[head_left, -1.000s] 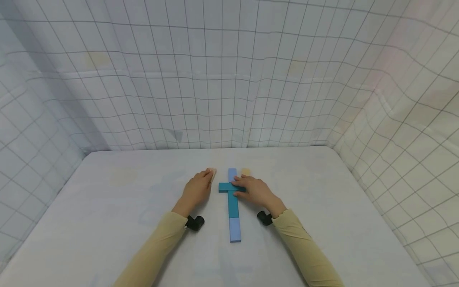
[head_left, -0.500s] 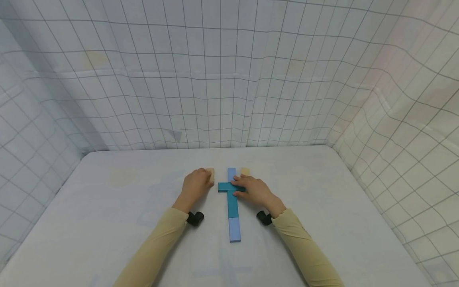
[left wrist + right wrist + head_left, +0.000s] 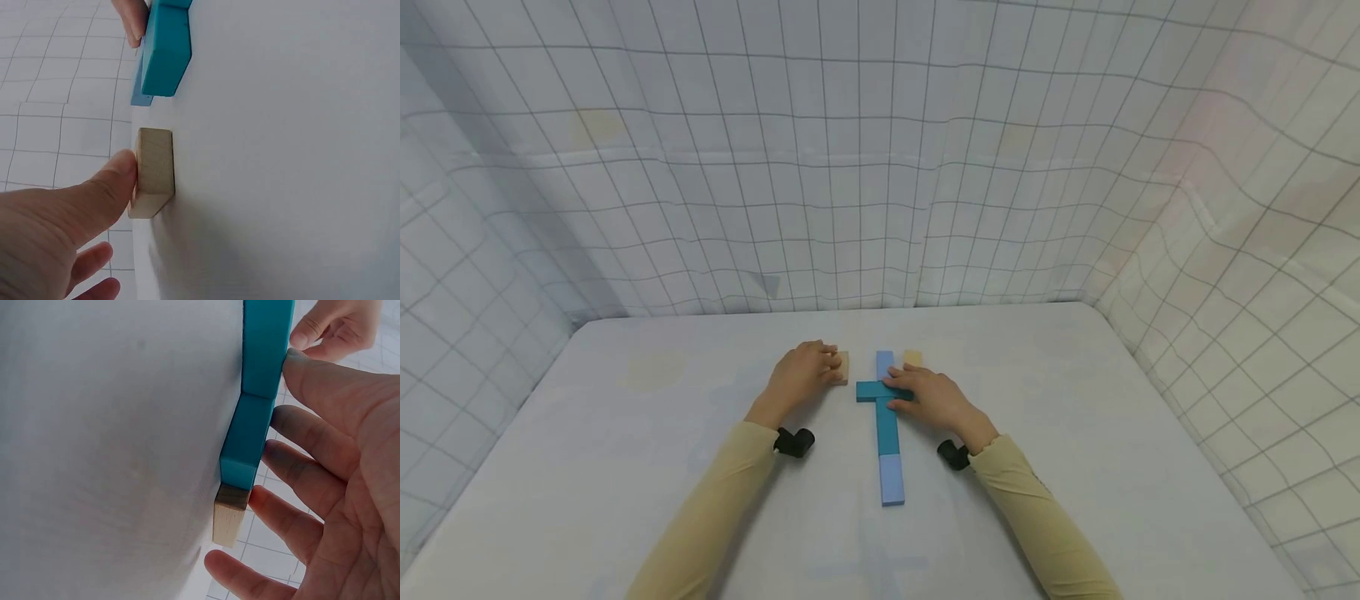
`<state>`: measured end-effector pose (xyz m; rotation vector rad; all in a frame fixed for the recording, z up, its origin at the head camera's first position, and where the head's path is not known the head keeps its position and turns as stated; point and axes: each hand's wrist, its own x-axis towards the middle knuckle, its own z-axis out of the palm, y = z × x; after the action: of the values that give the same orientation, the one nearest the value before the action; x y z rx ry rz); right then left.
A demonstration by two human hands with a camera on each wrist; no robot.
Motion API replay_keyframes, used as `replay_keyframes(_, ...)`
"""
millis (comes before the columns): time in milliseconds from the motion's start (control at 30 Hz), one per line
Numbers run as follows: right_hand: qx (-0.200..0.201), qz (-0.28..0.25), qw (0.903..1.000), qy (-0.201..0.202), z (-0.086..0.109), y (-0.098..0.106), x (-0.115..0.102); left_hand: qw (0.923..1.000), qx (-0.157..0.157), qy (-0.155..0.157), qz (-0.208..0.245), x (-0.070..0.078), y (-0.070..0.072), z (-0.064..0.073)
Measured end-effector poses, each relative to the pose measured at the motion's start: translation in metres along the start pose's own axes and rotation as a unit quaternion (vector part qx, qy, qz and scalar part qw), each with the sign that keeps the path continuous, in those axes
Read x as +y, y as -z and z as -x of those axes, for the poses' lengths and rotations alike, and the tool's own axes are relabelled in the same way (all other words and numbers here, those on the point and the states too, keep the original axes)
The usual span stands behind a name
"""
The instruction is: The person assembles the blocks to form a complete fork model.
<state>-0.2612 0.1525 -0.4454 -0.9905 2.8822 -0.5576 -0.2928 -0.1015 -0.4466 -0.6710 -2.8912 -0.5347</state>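
My left hand (image 3: 793,379) lies over the left part of a plain wooden block (image 3: 842,368). In the left wrist view the thumb touches the block's upper face, while the other fingers stand apart from it. My right hand (image 3: 938,400) rests with spread fingers on a teal crosswise block (image 3: 870,392) and the top of a teal lengthwise block (image 3: 887,429). A light blue block (image 3: 891,481) continues the line at the near end. Another light blue block (image 3: 885,362) lies beyond the crosspiece. Past the right fingertips is a second wooden block (image 3: 913,357), partly hidden.
All the blocks lie on a white table (image 3: 1037,350). Behind and beside it hang white grid-patterned curtains (image 3: 880,208). A small black wrist camera (image 3: 795,442) sits at the left wrist, another black camera (image 3: 953,455) at the right.
The left-hand wooden block went from tilted in the fingers to lying flat beside the crosspiece. The left hand then loosened and shifted slightly left. My right hand stayed put.
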Motion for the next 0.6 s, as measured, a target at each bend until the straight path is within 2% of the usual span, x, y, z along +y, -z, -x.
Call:
replay_keyframes(167, -0.001, -0.001, 1.0000, 0.003, 0.000, 0.000, 0.000, 0.9950, -0.029, 0.015, 0.095, -0.010, 0.001, -0.004)
replay_keyframes(333, 0.002, 0.008, 0.9999, 0.007, 0.000, -0.001, 0.001, 0.9855, -0.040, -0.002, 0.165, -0.018, -0.003, -0.003)
replay_keyframes(433, 0.003, 0.009, 0.9999, 0.011, -0.001, -0.002, 0.002, 0.9834, -0.040, -0.005, 0.177, -0.020, -0.004, -0.003)
replay_keyframes(600, 0.003, 0.004, 0.9999, 0.009, -0.001, -0.002, 0.003, 0.9865, -0.023, -0.001, 0.162, -0.022, -0.010, -0.005)
